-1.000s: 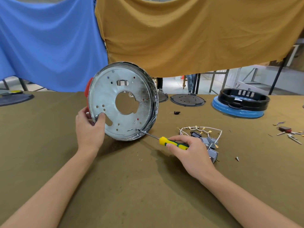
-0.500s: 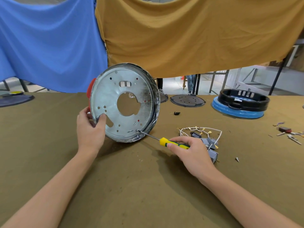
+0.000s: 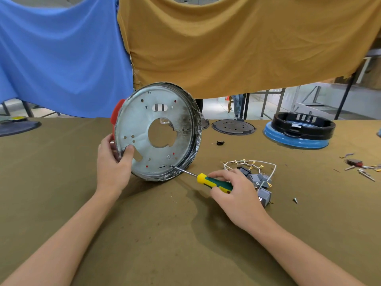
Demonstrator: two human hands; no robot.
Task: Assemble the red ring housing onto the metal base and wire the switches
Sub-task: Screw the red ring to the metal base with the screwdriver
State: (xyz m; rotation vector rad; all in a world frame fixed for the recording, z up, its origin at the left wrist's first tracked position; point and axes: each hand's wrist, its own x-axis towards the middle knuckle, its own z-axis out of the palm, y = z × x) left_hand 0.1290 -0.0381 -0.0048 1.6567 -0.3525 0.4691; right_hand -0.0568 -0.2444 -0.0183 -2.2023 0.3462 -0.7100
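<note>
The left hand [image 3: 112,162] grips the metal base [image 3: 154,131] tilted on its edge; the right hand [image 3: 237,195] clasps a screwdriver [image 3: 214,182], its tip at the base's lower rim.

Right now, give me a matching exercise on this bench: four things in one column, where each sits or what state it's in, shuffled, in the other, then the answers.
Things
1. metal base
2. screwdriver
3. switches
4. black ring

States
A. lying loose with white wires beside the right hand
B. stood on edge, steadied by the left hand
C. resting on a blue disc at far right
D. gripped, tip against the base's lower rim

Pairs: 1-B, 2-D, 3-A, 4-C
</note>
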